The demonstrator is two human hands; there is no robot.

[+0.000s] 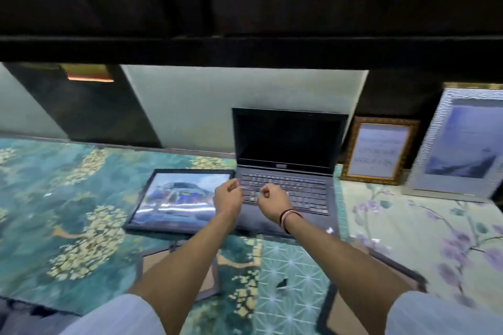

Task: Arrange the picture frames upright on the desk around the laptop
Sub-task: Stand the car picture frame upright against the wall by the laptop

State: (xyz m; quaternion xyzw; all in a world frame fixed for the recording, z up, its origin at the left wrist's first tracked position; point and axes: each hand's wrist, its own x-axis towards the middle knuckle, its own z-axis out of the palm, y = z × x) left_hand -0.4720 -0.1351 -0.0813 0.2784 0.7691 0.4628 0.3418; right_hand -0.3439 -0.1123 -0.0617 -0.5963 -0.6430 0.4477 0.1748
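Note:
An open black laptop (288, 160) sits mid-desk with a dark screen. To its left a black-framed picture (177, 200) lies flat, face up. To its right a small gold frame (377, 151) stands upright against the wall, and beside it a large silver frame (462, 144) also stands upright. Two more frames lie flat near me, one under my left forearm (152, 264) and one under my right forearm (392, 266). My left hand (227, 194) and my right hand (273, 198) hover over the laptop keyboard, fingers loosely curled, holding nothing.
A patterned teal and floral cloth (54, 198) covers the desk. A dark shelf (245, 49) overhangs the back of the desk. A dark slanted panel (89, 109) leans against the pale wall at the back left.

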